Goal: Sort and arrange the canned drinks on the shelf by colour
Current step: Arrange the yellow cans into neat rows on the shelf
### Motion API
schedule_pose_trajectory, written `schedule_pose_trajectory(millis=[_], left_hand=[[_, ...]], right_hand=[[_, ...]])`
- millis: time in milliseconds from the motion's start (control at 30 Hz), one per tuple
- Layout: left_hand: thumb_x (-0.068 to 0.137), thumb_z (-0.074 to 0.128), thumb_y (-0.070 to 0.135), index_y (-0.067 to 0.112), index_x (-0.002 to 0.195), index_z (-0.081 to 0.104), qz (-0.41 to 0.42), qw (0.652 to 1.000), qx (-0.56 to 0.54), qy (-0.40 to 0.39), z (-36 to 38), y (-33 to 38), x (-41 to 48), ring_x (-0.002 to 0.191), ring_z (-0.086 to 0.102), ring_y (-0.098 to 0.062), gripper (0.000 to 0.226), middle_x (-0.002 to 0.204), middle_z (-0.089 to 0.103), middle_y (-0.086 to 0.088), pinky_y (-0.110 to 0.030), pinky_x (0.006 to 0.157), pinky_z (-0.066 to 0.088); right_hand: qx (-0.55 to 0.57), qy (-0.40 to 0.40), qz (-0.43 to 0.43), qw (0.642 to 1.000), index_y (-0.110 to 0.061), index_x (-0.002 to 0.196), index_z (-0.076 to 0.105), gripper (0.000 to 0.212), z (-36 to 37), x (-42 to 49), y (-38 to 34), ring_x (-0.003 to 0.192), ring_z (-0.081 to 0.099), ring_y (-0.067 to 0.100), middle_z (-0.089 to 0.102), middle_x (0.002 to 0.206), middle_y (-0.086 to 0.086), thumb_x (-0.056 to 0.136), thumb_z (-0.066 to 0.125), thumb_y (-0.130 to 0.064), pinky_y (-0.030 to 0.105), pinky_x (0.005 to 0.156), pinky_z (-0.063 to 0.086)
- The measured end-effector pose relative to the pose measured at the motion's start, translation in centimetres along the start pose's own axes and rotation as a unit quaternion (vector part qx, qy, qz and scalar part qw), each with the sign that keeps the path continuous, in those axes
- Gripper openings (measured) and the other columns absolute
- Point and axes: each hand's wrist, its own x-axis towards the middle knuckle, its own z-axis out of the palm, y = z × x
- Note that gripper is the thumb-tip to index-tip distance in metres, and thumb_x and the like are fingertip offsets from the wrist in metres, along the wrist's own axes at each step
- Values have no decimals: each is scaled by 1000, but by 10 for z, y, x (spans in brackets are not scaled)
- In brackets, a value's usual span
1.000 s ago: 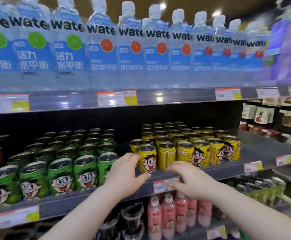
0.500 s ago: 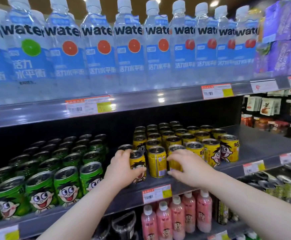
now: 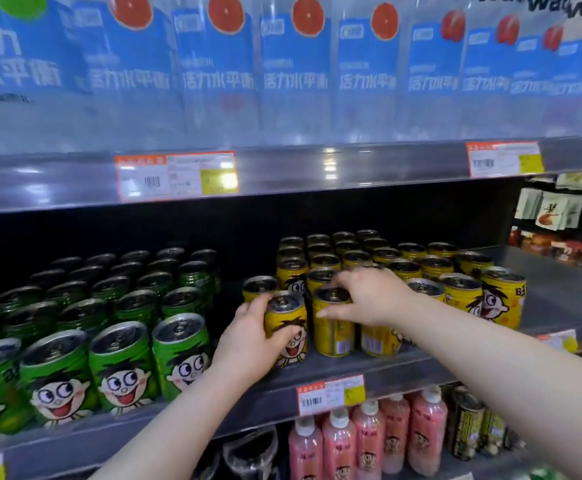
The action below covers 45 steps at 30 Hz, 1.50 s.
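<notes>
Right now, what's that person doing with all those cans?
A person is tidying cans on a shop shelf. The left hand grips a yellow can at the front, and the right hand grips the top of the neighbouring can. Green cans stand grouped to the left, the other yellow cans to the right.

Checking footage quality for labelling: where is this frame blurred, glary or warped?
Head view: the water bottles are smeared and soft; glare streaks the upper shelf rail; wide-angle distortion bows it; the yellow can in the left hand looks fairly sharp.
</notes>
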Motion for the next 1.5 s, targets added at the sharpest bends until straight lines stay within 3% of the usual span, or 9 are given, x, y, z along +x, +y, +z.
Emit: schedule_pose_trajectory(millis=[267, 400, 600, 800, 1000, 1133, 1233, 1367, 1500], left_hand=[[78, 70, 39, 32, 136, 40, 3, 1000, -29, -9, -7, 2, 4, 117, 51, -18, 66, 127, 47, 2, -31, 97, 44], [74, 74, 38, 32, 135, 42, -1, 998, -57, -28, -6, 0, 1, 118, 51, -16, 70, 132, 48, 2, -38, 100, 46], [65, 76, 44, 33, 132, 45, -12, 996, -80, -22, -3, 3, -5, 118, 52, -13, 74, 130, 49, 6, -38, 99, 47], [51, 67, 61, 53, 116, 43, -17, 991, -124, -37, 1, 7, -10, 115, 56, -10, 70, 129, 53, 7, -35, 97, 49], [59, 73, 61, 36, 137, 35, -42, 985, -157, -64, -2, 15, -15, 115, 54, -3, 90, 129, 51, 13, -28, 99, 47], [80, 61, 49, 24, 126, 51, -74, 989, -103, 79, -11, 30, -5, 100, 60, -12, 54, 111, 60, 3, -29, 89, 50], [82, 65, 38, 20, 122, 57, -103, 978, -38, 176, -19, 31, 14, 107, 57, -20, 45, 119, 58, -5, -33, 94, 47], [76, 70, 44, 22, 137, 41, -201, 973, -40, 108, -18, 31, 36, 124, 47, -26, 71, 140, 45, -9, -34, 101, 43], [82, 69, 25, 14, 131, 48, -208, 968, -119, 76, -10, 41, 46, 100, 54, -15, 54, 127, 57, -8, -24, 81, 42]], right_hand=[[165, -152, -115, 968, -31, 131, 39, 62, -13, 17, 23, 114, 51, 17, 48, 134, -3, 78, 71, -40, 38, 97, 47], [140, -217, -178, 949, -33, 136, 34, 66, -25, 25, 31, 129, 41, 13, 40, 144, -9, 81, 70, -29, 30, 107, 35], [41, -138, -209, 967, -30, 130, 42, 75, -26, 22, 29, 106, 50, 11, 52, 128, -7, 68, 64, -66, 28, 86, 45], [66, -203, -277, 937, -32, 139, 33, 75, -33, 34, 40, 114, 41, 4, 42, 140, -10, 77, 73, -32, 19, 93, 36], [52, -176, -267, 946, -34, 132, 39, 72, -25, 35, 43, 113, 49, 11, 47, 133, -10, 71, 67, -60, 30, 96, 45], [65, -209, -325, 920, -36, 137, 34, 70, -29, 34, 45, 119, 42, 6, 42, 135, -13, 77, 72, -36, 20, 95, 37], [66, -209, -334, 917, -36, 142, 28, 75, -29, 35, 48, 124, 36, 4, 35, 144, -13, 80, 70, -30, 16, 94, 31], [100, -216, -323, 916, -36, 145, 22, 83, -21, 38, 51, 128, 33, 3, 30, 149, -14, 78, 71, -40, 20, 103, 32], [108, -208, -321, 917, -40, 144, 21, 80, -18, 38, 56, 133, 31, 5, 28, 149, -16, 79, 66, -49, 23, 106, 32]])
